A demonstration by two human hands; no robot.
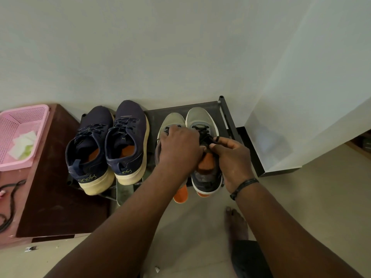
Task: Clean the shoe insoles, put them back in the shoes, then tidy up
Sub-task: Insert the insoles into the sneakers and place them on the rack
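Observation:
Two pairs of shoes stand on a black shoe rack point(156, 115) against the wall. The navy pair point(108, 145) on the left shows orange insoles inside. In the grey pair, the right shoe point(202, 121) has an orange insole point(206, 162) visible in its opening. My left hand point(178, 149) lies curled over the left grey shoe point(172, 119) and hides most of it. My right hand point(230, 157) pinches the black lace point(204, 133) of the right grey shoe between thumb and finger.
A pink plastic basket point(30, 117) with white cloths sits on a brown cabinet point(54, 189) at the left, beside a black cord point(10, 201). A white wall corner point(301, 117) juts out on the right. My bare foot point(236, 223) stands on the beige floor.

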